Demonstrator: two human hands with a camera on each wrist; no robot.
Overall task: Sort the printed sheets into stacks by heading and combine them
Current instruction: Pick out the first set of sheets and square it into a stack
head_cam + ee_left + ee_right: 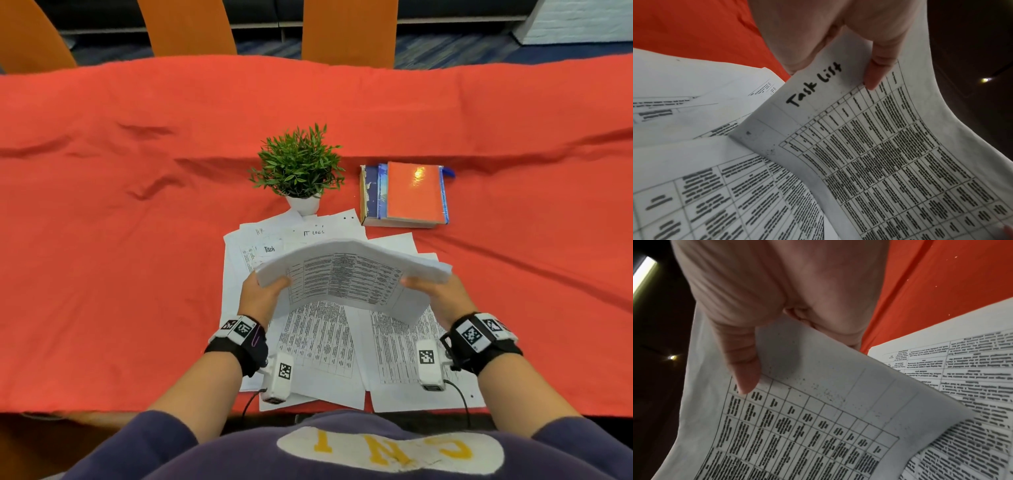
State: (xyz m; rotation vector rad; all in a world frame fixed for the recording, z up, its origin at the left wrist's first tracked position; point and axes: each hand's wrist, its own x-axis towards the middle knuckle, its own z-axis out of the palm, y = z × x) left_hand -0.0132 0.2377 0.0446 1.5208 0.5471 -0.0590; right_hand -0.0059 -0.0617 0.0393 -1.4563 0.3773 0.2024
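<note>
Both hands hold a thick stack of printed sheets (352, 270) in the air, bowed upward in the middle. My left hand (265, 286) grips its left end and my right hand (424, 287) grips its right end, thumbs on the side facing me. In the left wrist view the left thumb (877, 71) presses the held sheet (890, 162), handwritten "Task List". The right thumb (744, 369) pinches the same table-printed sheet (797, 426). Loose sheets (318, 342) lie spread on the red tablecloth (120, 257) under the stack. Farther sheets (313, 232) bear "HR", "IT LOGS" and "Task".
A small potted plant (298, 164) stands just beyond the sheets. To its right lies a pile of books (407, 195) with a red cover on top. Orange chairs (349, 31) line the table's far side. The near table edge (102, 409) runs close to my body.
</note>
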